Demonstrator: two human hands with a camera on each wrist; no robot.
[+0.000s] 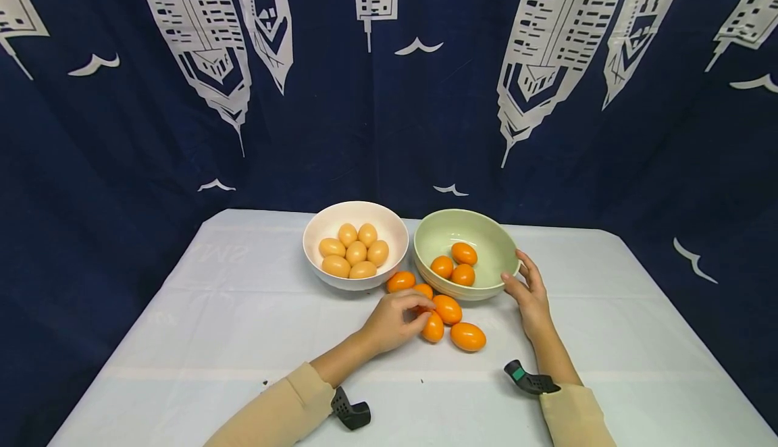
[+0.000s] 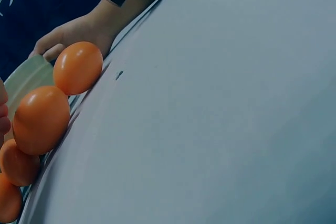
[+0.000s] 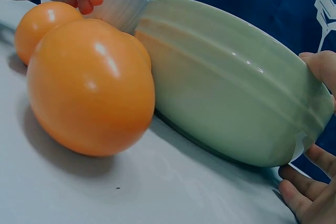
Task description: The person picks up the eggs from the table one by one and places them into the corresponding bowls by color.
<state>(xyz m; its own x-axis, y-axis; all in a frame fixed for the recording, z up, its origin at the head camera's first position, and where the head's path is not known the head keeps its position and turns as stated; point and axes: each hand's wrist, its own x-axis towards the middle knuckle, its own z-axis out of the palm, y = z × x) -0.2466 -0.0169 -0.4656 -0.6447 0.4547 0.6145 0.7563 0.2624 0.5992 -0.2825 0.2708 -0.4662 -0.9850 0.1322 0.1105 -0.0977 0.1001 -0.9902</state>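
Sleeves: tan, both forearms, nearest the camera; black wrist mount at each cuff.
Left hand: over the loose orange eggs, fingers bent, thumb and fingertips near one another; cannot tell whether an egg is pinched.
Right hand: holding the green bowl at its right side, thumb at rim, fingers round the outer wall.
Loose eggs: five visible, clustered in front of the two bowls; rearmost beside the white bowl.
Green bowl: three orange eggs inside, grouped together.
White bowl: seven pale yellow eggs, just left of the green bowl.
Surface: white cover.
Backdrop: dark blue cloth, white upside-down towers.
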